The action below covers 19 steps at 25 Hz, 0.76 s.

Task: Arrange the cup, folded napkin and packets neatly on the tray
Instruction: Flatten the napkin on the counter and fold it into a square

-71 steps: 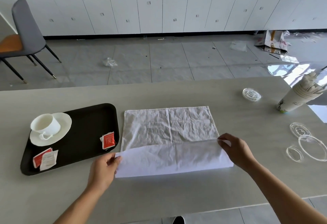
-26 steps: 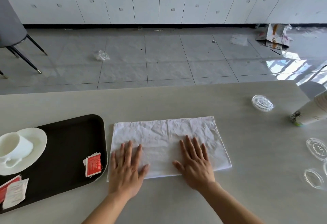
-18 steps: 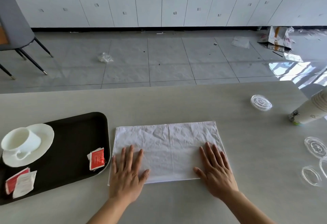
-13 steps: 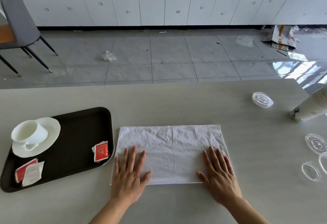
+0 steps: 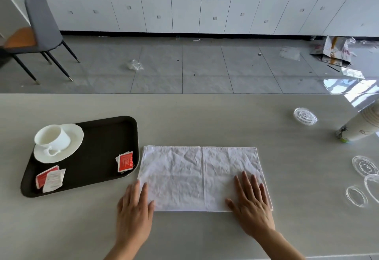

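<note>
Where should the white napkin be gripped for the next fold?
Probably the right short edge, pinched at its two corners, coming in from the right. The white napkin lies flat on the table, so only edges can be pinched; its middle crease marks the fold line. The right hand lies flat near it.

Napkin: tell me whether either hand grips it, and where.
Neither grips it. Left hand and right hand lie flat on the napkin, at its near left and right corners.

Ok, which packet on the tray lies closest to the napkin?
The red packet by the right rim of the tray, next to the napkin; the other packets lie at its near-left corner.
</note>
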{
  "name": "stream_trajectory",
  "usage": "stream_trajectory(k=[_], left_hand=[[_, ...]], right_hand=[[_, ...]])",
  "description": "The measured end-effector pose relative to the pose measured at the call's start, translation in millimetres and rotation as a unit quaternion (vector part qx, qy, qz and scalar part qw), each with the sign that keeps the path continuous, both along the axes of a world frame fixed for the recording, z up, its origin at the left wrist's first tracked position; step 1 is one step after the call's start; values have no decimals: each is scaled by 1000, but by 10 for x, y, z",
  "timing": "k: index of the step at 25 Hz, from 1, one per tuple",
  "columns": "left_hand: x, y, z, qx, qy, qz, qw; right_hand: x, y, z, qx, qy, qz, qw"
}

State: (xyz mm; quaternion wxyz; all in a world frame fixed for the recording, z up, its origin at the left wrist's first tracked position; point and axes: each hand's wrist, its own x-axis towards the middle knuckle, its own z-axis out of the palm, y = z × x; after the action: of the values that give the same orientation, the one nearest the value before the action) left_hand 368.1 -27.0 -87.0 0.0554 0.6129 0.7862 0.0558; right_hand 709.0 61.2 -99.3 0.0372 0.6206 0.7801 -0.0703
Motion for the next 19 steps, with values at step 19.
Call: stream_trajectory(k=[19], left_hand=[[-138, 199, 366, -22, -337, 336, 879]], right_hand=[[-13, -25, 2, 3, 25, -23, 999]])
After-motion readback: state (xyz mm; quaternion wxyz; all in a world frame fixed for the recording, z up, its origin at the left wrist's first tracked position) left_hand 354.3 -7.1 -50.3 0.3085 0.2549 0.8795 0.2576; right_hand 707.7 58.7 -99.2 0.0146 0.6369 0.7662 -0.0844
